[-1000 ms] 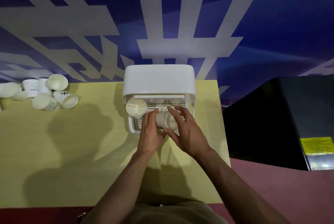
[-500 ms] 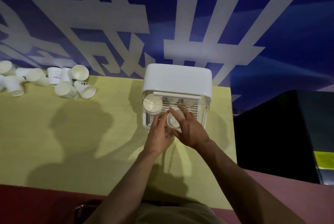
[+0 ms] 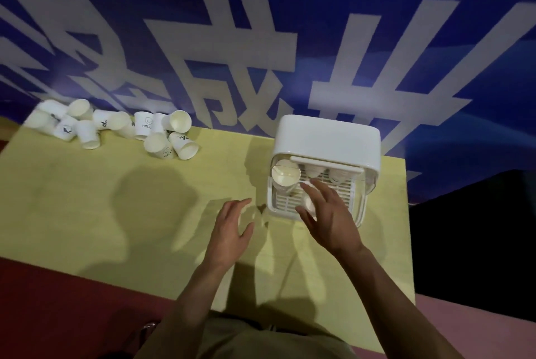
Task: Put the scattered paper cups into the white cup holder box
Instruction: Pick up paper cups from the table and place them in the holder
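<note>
A paper cup [image 3: 309, 204] sits in the white cup holder box [image 3: 326, 141], right under our right hand [image 3: 330, 218]. Our fingers there are spread and hold nothing. Our left hand [image 3: 230, 231] floats open beside the box. More paper cups [image 3: 162, 134] lie scattered on the yellow table [image 3: 87, 199], far to its left
</note>
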